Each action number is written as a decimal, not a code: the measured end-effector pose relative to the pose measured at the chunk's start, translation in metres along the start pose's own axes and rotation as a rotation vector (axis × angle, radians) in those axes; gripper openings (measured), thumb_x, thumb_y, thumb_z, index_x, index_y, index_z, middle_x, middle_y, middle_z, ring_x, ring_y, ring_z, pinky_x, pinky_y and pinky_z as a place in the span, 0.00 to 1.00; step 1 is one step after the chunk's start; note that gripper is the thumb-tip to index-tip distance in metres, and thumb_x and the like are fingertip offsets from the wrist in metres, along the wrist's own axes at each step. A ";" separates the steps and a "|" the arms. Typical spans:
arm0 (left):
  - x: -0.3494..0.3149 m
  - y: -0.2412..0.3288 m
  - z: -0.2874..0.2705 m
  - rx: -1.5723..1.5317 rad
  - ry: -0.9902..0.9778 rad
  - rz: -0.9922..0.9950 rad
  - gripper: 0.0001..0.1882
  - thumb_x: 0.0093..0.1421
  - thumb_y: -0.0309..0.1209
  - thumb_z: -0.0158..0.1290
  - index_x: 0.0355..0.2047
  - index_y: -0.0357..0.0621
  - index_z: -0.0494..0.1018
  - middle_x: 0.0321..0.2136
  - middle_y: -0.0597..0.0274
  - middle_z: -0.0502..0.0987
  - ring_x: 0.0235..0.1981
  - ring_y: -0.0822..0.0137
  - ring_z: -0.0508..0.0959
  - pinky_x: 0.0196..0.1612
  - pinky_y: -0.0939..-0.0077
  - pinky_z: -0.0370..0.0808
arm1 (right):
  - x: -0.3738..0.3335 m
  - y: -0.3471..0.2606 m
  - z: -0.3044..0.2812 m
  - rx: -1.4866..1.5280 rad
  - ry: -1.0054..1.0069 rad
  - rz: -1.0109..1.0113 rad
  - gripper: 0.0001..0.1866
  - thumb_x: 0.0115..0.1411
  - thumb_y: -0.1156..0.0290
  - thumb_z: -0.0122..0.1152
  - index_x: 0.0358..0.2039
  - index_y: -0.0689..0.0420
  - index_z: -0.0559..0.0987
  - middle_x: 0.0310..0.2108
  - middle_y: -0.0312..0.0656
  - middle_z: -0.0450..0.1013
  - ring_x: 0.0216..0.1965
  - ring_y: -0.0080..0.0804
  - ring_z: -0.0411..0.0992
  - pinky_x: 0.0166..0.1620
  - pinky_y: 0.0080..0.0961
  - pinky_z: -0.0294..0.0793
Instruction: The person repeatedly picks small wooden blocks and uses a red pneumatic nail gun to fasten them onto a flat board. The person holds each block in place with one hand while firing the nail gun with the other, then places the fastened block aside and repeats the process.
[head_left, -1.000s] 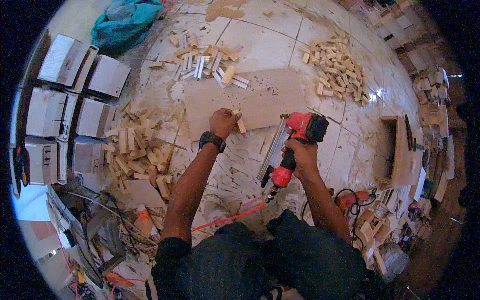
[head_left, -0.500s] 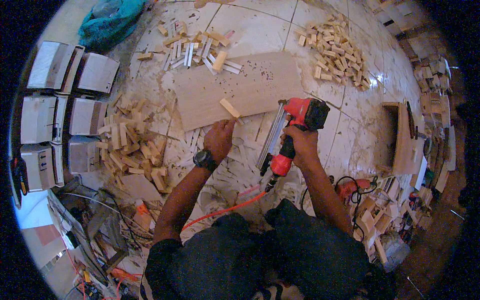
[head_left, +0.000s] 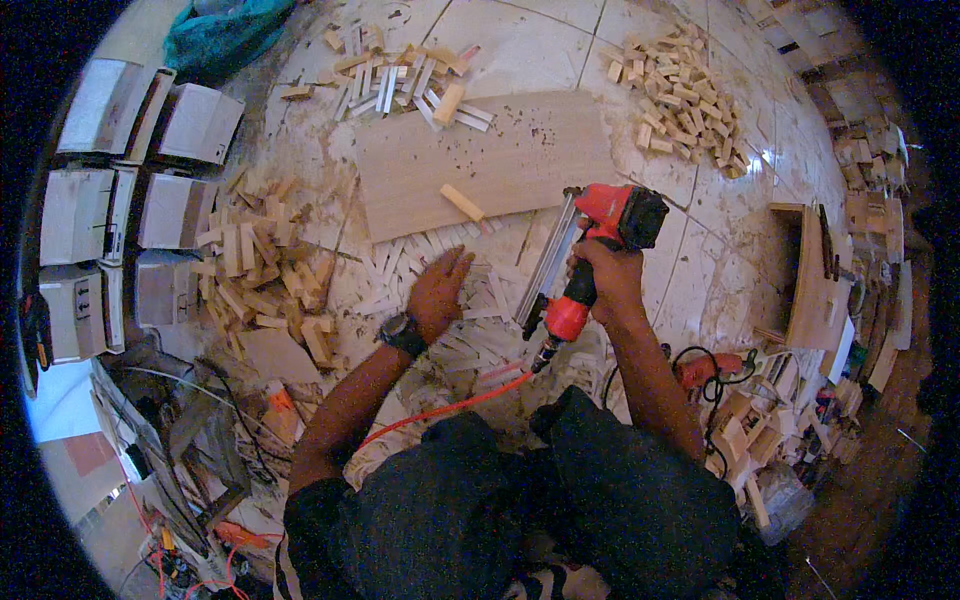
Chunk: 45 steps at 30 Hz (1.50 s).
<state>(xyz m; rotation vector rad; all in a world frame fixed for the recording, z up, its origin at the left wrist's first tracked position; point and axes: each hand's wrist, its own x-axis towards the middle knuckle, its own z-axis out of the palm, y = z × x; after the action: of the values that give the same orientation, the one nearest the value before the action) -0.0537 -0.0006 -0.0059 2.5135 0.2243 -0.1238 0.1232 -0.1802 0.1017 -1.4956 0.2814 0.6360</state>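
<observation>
The red and black nail gun [head_left: 577,288] is held tilted; a small wooden block [head_left: 462,203] lies slantwise on a flat board [head_left: 530,172], near its close edge.

Worn on the head, left one of a side-by-side pair; wide fisheye, upright, unmirrored. Aimed steeply down and ahead, over the knees [head_left: 430,510] and along the forearms [head_left: 345,415] to the floor [head_left: 510,50]. Close above left hand [head_left: 440,292] and right hand [head_left: 612,280], near mid-frame. Reaching out to the sack [head_left: 220,45] at top, stacked boxes [head_left: 195,125] at left; bending straight edges toward a black rim.
</observation>
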 end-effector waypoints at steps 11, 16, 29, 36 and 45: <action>0.061 -0.043 -0.052 0.517 -0.421 0.455 0.07 0.53 0.29 0.47 0.33 0.47 0.70 0.38 0.59 0.72 0.44 0.61 0.71 0.41 0.65 0.71 | 0.002 0.007 -0.003 0.000 0.002 0.046 0.12 0.46 0.78 0.58 0.33 0.60 0.71 0.20 0.41 0.71 0.18 0.31 0.71 0.22 0.28 0.74; 0.052 -0.049 -0.054 0.313 -0.532 0.261 0.10 0.53 0.27 0.46 0.37 0.42 0.70 0.36 0.46 0.71 0.37 0.47 0.73 0.37 0.60 0.72 | 0.000 0.004 -0.002 0.001 0.020 0.022 0.14 0.45 0.80 0.57 0.35 0.60 0.72 0.21 0.40 0.71 0.18 0.30 0.71 0.22 0.28 0.74; 0.037 -0.036 -0.059 -0.704 0.095 -0.345 0.11 0.58 0.30 0.49 0.39 0.36 0.70 0.23 0.60 0.77 0.20 0.70 0.76 0.24 0.74 0.72 | 0.002 0.005 0.011 -0.037 -0.011 0.042 0.11 0.45 0.79 0.59 0.32 0.60 0.72 0.20 0.40 0.71 0.17 0.30 0.71 0.21 0.27 0.74; 0.052 -0.021 -0.038 -0.653 0.467 -0.391 0.12 0.57 0.31 0.52 0.39 0.35 0.74 0.24 0.61 0.77 0.22 0.72 0.75 0.28 0.77 0.72 | -0.002 0.003 0.019 -0.057 -0.103 0.023 0.17 0.44 0.81 0.58 0.39 0.59 0.73 0.24 0.38 0.70 0.19 0.27 0.70 0.23 0.26 0.73; 0.053 -0.020 -0.015 -0.796 0.705 -0.569 0.15 0.58 0.32 0.52 0.42 0.34 0.71 0.28 0.54 0.77 0.29 0.66 0.77 0.35 0.72 0.73 | -0.004 0.005 0.036 -0.044 -0.144 0.051 0.17 0.44 0.83 0.57 0.38 0.59 0.72 0.23 0.40 0.71 0.18 0.31 0.71 0.22 0.26 0.74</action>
<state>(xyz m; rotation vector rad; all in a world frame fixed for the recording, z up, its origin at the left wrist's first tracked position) -0.0047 0.0312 -0.0129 1.5546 1.0383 0.5336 0.1098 -0.1459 0.1031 -1.4798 0.1959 0.7910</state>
